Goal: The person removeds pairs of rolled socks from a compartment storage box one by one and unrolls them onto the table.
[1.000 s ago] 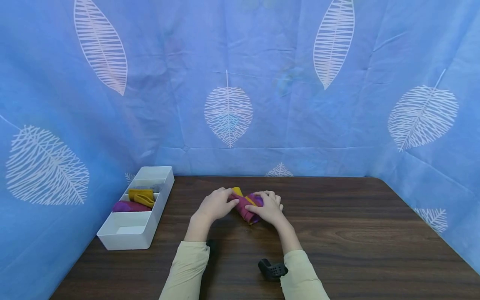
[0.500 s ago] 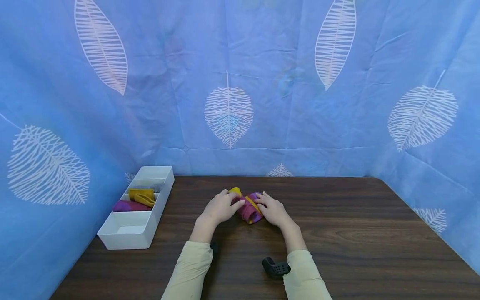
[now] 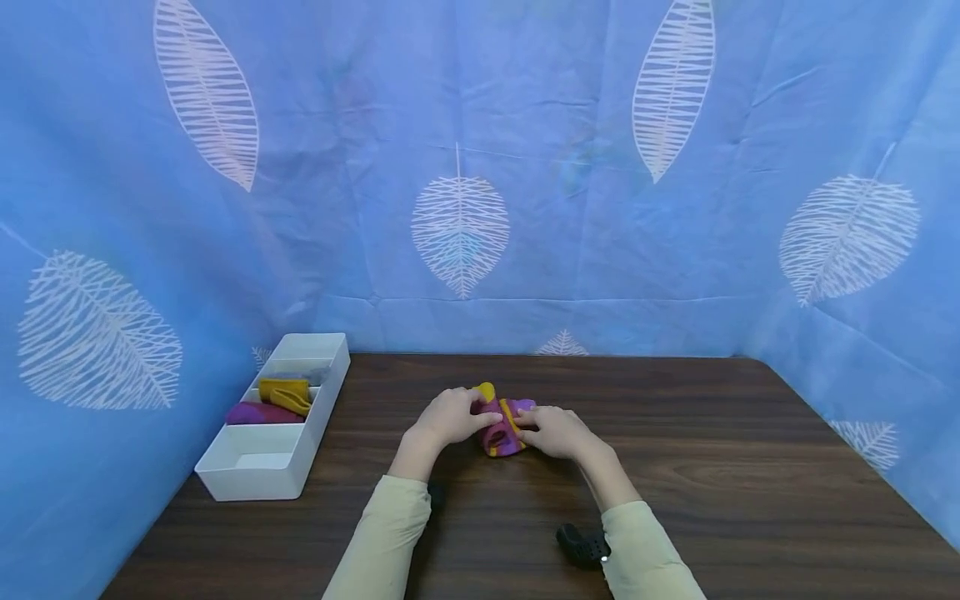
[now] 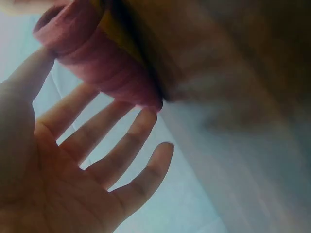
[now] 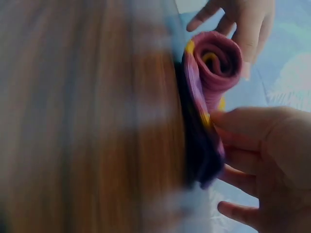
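A partly rolled sock (image 3: 495,435), magenta and purple with yellow bands, lies on the dark wooden table between both hands. Its coiled end (image 5: 218,60) shows a spiral opening in the right wrist view; a flatter part extends to the right. My left hand (image 3: 447,417) touches the roll from the left. In the left wrist view its thumb is at one end and its fairly straight fingers (image 4: 119,155) lie along the side. My right hand (image 3: 557,432) rests on the flat part, thumb near a yellow band, other fingers spread and partly hidden behind the sock.
A white divided box (image 3: 322,417) stands at the table's left. Its compartments hold a magenta-purple roll (image 3: 258,412), a mustard folded sock (image 3: 285,393) and something greyish (image 3: 311,375). Behind the table (image 3: 712,467) hangs a blue leaf-patterned curtain (image 3: 555,250).
Both hands have shifted slightly right and nearer, the right hand more so. The sock's flat part now shows more on the right, and its roll has turned somewhat.
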### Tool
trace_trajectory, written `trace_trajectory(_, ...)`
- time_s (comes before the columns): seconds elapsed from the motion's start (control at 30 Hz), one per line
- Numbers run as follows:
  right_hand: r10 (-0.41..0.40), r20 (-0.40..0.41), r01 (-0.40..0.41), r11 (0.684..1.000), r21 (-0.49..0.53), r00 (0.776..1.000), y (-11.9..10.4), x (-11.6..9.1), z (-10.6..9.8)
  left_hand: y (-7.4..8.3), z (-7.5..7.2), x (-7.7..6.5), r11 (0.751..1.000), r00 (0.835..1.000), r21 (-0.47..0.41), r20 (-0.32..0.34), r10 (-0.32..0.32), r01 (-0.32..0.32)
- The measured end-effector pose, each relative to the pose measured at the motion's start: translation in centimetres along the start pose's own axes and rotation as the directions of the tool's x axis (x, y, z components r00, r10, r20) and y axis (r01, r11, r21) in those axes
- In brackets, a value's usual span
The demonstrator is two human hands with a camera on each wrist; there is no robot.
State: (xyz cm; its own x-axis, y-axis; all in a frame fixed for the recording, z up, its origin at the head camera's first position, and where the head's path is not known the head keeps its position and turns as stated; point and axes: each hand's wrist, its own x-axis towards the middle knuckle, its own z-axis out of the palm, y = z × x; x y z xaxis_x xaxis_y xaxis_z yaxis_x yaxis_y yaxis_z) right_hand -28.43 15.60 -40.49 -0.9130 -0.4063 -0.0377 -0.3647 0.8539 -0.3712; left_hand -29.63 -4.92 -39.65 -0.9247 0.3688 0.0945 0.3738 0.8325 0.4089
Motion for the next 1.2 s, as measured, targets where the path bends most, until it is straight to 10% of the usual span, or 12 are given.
trace_trajectory(0.47,-0.214,0.109,0.224,0.97,-0.095,0.971,-0.3,-3.9,-1.0,-0.9,-1.0,1.7,0.992,0.968,-0.087,0.225,0.109,-0.091)
trace_trajectory(0.67,-0.234,0.17,0.256,0.958,-0.128,0.957,-1.6,-5.2,-0.8,-0.5,-1.3,2.0,0.973,0.937,0.022,0.276,0.213,-0.228)
trace_trajectory(0.9,-0.265,0.218,0.305,0.936,-0.176,0.939,-2.9,-6.0,-0.5,0.6,-0.8,1.7,0.889,0.918,0.264,0.239,0.317,-0.375)
trace_trajectory(1.2,-0.311,0.236,0.366,0.898,-0.243,0.921,-4.2,-6.8,-0.3,1.5,0.1,1.4,0.846,0.891,0.284,0.188,0.412,-0.451)
